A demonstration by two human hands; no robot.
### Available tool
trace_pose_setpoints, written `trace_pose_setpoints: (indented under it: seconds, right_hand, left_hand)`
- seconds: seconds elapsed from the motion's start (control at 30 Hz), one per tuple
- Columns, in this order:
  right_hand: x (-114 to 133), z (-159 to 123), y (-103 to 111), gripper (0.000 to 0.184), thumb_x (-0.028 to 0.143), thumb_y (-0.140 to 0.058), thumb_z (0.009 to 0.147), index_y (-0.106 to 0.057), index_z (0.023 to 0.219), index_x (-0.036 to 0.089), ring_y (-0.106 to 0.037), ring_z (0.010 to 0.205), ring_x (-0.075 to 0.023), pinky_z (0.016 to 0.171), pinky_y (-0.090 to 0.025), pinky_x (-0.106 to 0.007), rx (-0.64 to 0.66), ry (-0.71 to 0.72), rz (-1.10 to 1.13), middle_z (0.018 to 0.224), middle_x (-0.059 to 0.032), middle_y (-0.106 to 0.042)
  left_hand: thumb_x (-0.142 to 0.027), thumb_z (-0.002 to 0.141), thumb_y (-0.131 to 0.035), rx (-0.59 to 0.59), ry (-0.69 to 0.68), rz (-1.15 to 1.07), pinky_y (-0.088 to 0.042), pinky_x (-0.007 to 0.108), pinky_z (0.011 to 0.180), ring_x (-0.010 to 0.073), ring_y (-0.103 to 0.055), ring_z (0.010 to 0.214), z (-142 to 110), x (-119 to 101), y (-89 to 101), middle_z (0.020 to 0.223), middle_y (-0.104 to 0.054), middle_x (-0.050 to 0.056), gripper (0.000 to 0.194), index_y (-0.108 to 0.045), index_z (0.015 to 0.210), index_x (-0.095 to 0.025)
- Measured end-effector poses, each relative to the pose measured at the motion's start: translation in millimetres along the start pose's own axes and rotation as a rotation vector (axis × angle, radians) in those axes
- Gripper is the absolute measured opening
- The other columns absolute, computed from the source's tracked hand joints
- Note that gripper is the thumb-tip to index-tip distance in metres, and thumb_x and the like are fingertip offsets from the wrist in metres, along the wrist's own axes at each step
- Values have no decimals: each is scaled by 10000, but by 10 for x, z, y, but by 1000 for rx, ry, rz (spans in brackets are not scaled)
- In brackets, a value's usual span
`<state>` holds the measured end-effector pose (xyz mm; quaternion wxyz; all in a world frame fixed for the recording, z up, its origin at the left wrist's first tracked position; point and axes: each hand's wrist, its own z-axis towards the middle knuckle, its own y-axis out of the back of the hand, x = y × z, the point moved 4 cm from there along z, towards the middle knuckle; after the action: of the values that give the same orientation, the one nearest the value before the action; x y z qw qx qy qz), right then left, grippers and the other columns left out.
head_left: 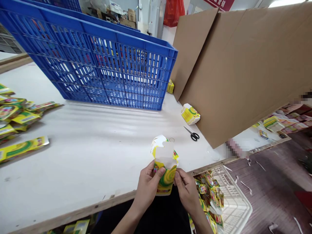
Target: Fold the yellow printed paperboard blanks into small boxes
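A small yellow and green cardboard box (166,177) with its white top flaps raised stands between my two hands, over the table's front edge. My left hand (150,180) is closed on its left side, the thumb lying across the front. My right hand (184,187) pinches the box's right edge between thumb and fingers. Just behind the box lie more yellow and white cartons (158,141), partly hidden by its flaps. A thin rubber band (172,139) rests beside them. Black-handled scissors (192,134) lie farther right, near a stack of flat yellow cartons (190,114).
A large blue plastic crate (117,74) stands at the back of the white table (97,156). Tall brown cardboard (243,65) walls off the right. Yellow packets (21,120) pile up at left. A white basket (235,208) of packets sits below the edge; another person's arm (235,148) shows beyond.
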<state>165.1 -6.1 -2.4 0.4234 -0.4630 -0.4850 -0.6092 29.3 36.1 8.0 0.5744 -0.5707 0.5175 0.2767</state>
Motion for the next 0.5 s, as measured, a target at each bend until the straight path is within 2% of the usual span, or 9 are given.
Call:
trace_pose_setpoints:
  seconds: [0.07, 0.17, 0.3, 0.37, 0.43, 0.5]
  right_hand:
    - [0, -8, -19, 323, 430, -512, 911, -706, 959, 176, -503, 605, -154, 610, -451, -254, 40, 13, 14, 673, -18, -602]
    - [-33, -23, -58, 261, 405, -581, 876, -677, 835, 166, -499, 618, -143, 602, -436, -241, 44, -7, 2, 692, -18, -610]
    - [-83, -12, -36, 266, 385, -588, 872, -596, 713, 172, -472, 582, -121, 555, -406, -219, -89, -75, 39, 625, 15, -549]
    - [-88, 7, -9, 281, 393, -601, 861, -574, 685, 175, -455, 569, -116, 540, -399, -217, -134, -100, 78, 603, 26, -517]
    - [-71, 28, -1, 266, 398, -604, 860, -593, 718, 174, -470, 583, -121, 553, -413, -224, -119, -112, 122, 629, 16, -541]
    - [-36, 36, 2, 234, 403, -590, 873, -631, 864, 173, -495, 594, -124, 560, -429, -230, -99, -113, 182, 725, -11, -609]
  left_hand:
    - [-401, 768, -710, -21, -13, -5, -533, 286, 758, 209, -669, 822, 5, -23, -1, 938, -736, 38, 396, -654, 1091, -180]
    - [-399, 772, -700, -22, -12, 16, -527, 281, 740, 210, -660, 816, 5, -28, -13, 926, -732, 38, 383, -656, 1084, -182]
    - [-355, 772, -694, 6, -33, 139, -507, 287, 774, 207, -631, 838, -8, -14, -24, 936, -708, 54, 334, -650, 1049, -172]
    - [-312, 761, -704, -33, -71, 232, -494, 277, 760, 189, -610, 806, -15, -17, -4, 888, -682, 39, 347, -622, 1072, -181]
    - [-292, 777, -687, -83, -107, 291, -484, 268, 739, 173, -595, 777, -22, -27, 22, 831, -648, 13, 401, -558, 1146, -203]
    - [-291, 814, -648, -76, -120, 303, -483, 273, 750, 168, -602, 790, -26, -38, 30, 842, -634, 4, 456, -464, 1227, -230]
